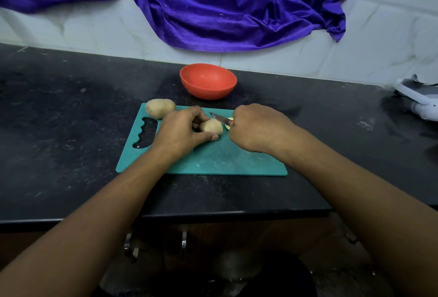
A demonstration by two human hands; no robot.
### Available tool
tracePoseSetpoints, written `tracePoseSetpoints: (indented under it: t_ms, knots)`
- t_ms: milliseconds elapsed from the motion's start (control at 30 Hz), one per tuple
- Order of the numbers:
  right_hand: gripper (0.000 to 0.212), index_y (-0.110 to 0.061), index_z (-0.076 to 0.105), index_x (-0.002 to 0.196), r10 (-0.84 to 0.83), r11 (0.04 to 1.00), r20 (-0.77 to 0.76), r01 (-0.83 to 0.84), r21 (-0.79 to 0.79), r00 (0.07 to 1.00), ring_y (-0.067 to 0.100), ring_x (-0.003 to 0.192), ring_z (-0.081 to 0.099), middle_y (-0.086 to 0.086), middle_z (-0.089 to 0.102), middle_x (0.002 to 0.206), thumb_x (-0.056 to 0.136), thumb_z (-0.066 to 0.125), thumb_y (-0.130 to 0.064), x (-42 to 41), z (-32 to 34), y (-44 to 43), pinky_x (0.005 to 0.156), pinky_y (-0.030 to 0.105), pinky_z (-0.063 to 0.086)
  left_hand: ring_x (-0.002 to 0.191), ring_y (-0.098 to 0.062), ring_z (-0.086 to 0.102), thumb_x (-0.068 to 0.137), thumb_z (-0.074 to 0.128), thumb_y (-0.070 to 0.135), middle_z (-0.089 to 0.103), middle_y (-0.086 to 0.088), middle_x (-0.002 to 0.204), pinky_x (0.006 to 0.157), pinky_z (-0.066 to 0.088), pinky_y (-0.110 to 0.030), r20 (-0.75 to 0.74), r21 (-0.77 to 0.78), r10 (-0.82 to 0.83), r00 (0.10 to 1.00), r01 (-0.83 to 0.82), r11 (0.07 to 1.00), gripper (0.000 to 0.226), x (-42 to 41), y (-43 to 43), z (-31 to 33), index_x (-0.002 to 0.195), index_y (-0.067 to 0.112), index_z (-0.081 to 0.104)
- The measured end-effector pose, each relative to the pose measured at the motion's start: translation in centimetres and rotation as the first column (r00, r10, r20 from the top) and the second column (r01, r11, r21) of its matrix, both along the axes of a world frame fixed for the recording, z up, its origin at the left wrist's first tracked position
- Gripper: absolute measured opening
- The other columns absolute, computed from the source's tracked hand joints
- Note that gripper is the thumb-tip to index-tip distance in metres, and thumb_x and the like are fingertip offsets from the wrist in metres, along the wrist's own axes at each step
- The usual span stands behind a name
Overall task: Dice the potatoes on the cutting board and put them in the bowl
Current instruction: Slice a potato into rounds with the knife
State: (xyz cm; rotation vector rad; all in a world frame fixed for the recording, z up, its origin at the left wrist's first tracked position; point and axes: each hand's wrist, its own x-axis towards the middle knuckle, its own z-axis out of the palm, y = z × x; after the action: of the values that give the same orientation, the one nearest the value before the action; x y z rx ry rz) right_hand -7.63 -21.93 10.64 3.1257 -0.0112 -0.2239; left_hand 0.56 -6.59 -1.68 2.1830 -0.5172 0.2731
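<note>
Head view: the left hand (183,128) is pinching the potato (211,126) on the cutting board (213,161), with the thumb on the near side and the fingers curled over the far side. The right hand (256,128) is clenching round the knife (220,118). The handle is mostly hidden, and the blade is angling away across the potato's right end.

A small pale piece is showing just beside the right knuckles. It is probably a cut end, but it is too small to confirm. A second potato (160,108), whole, is sitting just beyond the left hand. The bowl (208,80) is standing beyond both hands, off the board, with no pieces showing in it.

Handling, judged:
- The potato is looking firm, dense and rounded, so it is liable to roll under the blade.
- Any cut face is likely wet and slick.
- The best hold is from both sides, well back from the edge, with the fingertips tucked and a flat face down once there is one.

Pose: both forearms are reaching forward and converging over the board, with the wrists riding low.
</note>
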Motion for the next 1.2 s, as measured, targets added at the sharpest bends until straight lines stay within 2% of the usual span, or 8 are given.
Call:
tracePoseSetpoints:
  t_ms: [233,333,533,800,900,1000,1133,1200]
  knots:
    - [0.007,-0.022,0.054,0.103,0.018,1.000,0.051,-0.017,-0.021,0.999,0.021,0.081,0.053,-0.003,0.049,0.084,0.100,0.055,-0.028,1.9,-2.4,1.6,0.060,0.035,0.036,0.082,-0.002,0.068,0.074,0.088,0.028,0.073,0.014,0.088,0.082,0.059,-0.036,0.029,0.033,-0.002,1.000,0.001,0.999,0.027,-0.3,0.0,0.3,0.095,0.022,0.071]
    - [0.022,-0.017,0.062,0.121,-0.001,0.999,0.027,0.002,-0.033,1.000,0.024,0.094,0.057,0.002,0.060,0.107,0.102,0.051,-0.023,2.0,-3.4,1.9,0.070,0.037,0.039,0.083,-0.001,0.068,0.076,0.086,0.023,0.072,0.015,0.088,0.082,0.059,-0.035,0.037,0.035,-0.005,0.999,0.004,0.999,0.025,-0.5,-0.1,0.5,0.096,0.021,0.072]
    - [0.029,-0.012,0.060,0.128,-0.020,0.999,0.097,0.023,-0.031,0.995,0.027,0.111,0.063,0.008,0.064,0.126,0.104,0.044,-0.017,0.3,-5.6,1.4,0.073,0.036,0.039,0.080,0.001,0.067,0.071,0.092,0.033,0.072,0.015,0.085,0.080,0.059,-0.032,0.026,0.015,0.008,1.000,-0.008,1.000,0.034,-0.6,-0.2,0.4,0.096,0.022,0.072]
    - [0.024,-0.014,0.058,0.122,-0.023,0.998,0.082,0.027,-0.050,0.996,0.025,0.090,0.059,0.006,0.065,0.113,0.103,0.043,-0.018,-1.4,-7.2,0.0,0.068,0.038,0.040,0.082,0.001,0.069,0.069,0.094,0.036,0.075,0.012,0.090,0.082,0.060,-0.029,0.012,0.000,0.024,1.000,-0.024,1.000,0.039,-0.2,-0.2,0.2,0.097,0.019,0.073]
    - [0.022,-0.018,0.060,0.104,-0.095,0.990,0.018,0.092,0.109,0.995,0.025,0.092,0.058,0.002,0.058,0.097,0.106,0.040,-0.027,-0.7,-7.1,-1.2,0.074,0.037,0.044,0.085,0.001,0.068,0.070,0.093,0.038,0.074,0.013,0.093,0.084,0.059,-0.029,0.016,0.012,0.019,1.000,-0.020,1.000,0.040,-0.2,-0.2,0.1,0.100,0.020,0.073]
    - [0.033,-0.019,0.050,0.082,-0.165,0.947,-0.033,0.168,0.273,0.986,0.021,0.081,0.057,-0.001,0.053,0.084,0.109,0.038,-0.035,0.5,-7.2,-2.7,0.071,0.035,0.045,0.089,-0.001,0.068,0.071,0.092,0.038,0.074,0.013,0.096,0.088,0.059,-0.031,0.001,0.014,0.007,1.000,-0.007,1.000,0.042,-0.2,0.1,0.2,0.104,0.020,0.073]
    - [0.038,-0.015,0.053,0.080,-0.156,0.910,-0.073,0.172,0.378,0.985,0.013,0.066,0.050,0.002,0.057,0.082,0.110,0.039,-0.035,0.9,-6.7,-3.4,0.054,0.030,0.034,0.095,0.001,0.068,0.075,0.091,0.032,0.073,0.014,0.102,0.094,0.057,-0.028,-0.017,0.037,-0.043,0.999,0.043,0.998,0.043,-0.2,0.5,0.1,0.112,0.021,0.073]
    - [0.041,-0.010,0.059,0.087,-0.181,0.840,-0.117,0.215,0.497,0.977,0.015,0.056,0.045,0.004,0.054,0.073,0.108,0.040,-0.039,0.9,-6.6,-3.8,0.050,0.030,0.030,0.099,0.002,0.067,0.078,0.088,0.029,0.073,0.014,0.107,0.097,0.055,-0.027,-0.037,0.042,-0.064,0.997,0.065,0.997,0.044,-0.2,0.7,0.2,0.117,0.021,0.072]
